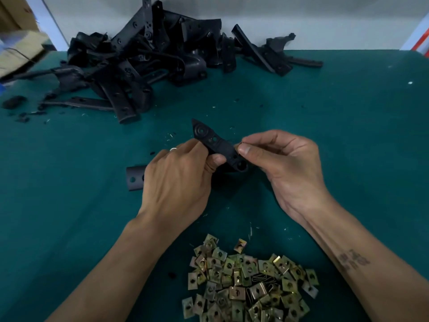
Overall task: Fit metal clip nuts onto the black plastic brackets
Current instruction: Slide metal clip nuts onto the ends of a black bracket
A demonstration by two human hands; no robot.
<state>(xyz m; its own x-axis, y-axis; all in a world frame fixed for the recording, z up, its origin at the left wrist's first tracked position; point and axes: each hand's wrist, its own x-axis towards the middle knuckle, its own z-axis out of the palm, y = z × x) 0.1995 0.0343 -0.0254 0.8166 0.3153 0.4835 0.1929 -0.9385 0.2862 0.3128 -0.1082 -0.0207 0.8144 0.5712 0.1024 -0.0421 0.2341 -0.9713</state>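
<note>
Mid-frame, just above centre: left hand (178,180) wrapped around a bracket (218,145), thumb pressed on its near face, fingers curled underneath. Long axis running from upper left (pointed tip with the round boss) down to lower right, where the holed end sits. Right hand (285,163) right there at that lower-right end, thumb and forefinger pinched on a clip nut (240,145), only a sliver of metal showing between the fingertips, so hard to say how it's turned. Nut touching or just shy of the bracket's right edge, can't tell which.

Looks like the sliding-on step: nut coming in from the right, crosswise to the long axis, probably needing its slot lined up with the edge near the hole. Right hand obviously the nearer one for the push, left just bracing.

Nut pile (248,282) at bottom centre on the green desk (348,135), heap of brackets (148,56) upper left. One loose bracket piece (134,178) poking out left of the left hand.
</note>
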